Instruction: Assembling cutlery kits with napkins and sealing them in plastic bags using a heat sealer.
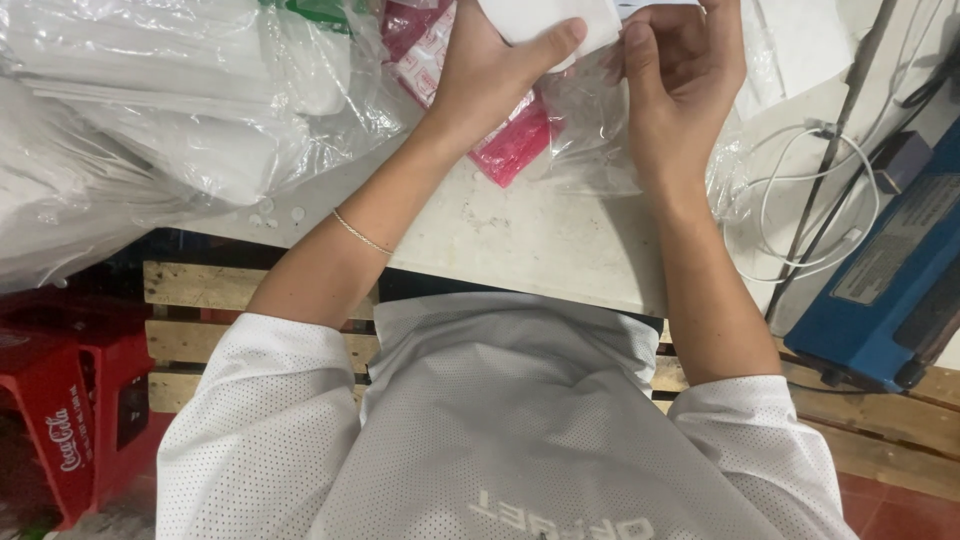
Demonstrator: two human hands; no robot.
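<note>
A white sheet (550, 20) is pinched by the left hand (490, 70) grip, the right hand (680, 70) grip curled beside it, above a clear bag (590, 140).

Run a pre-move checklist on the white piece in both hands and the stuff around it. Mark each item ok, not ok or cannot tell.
1. Left hand grips white piece, thumb on top: ok.
2. Right hand pinches its right edge: ok.
3. Whole white piece in sight: not ok, cut off at the frame's top.
4. Clear plastic bag lies flat under the hands: ok.
5. Pink packet clear of the fingers: ok.
6. White cable off the bag: cannot tell.
</note>
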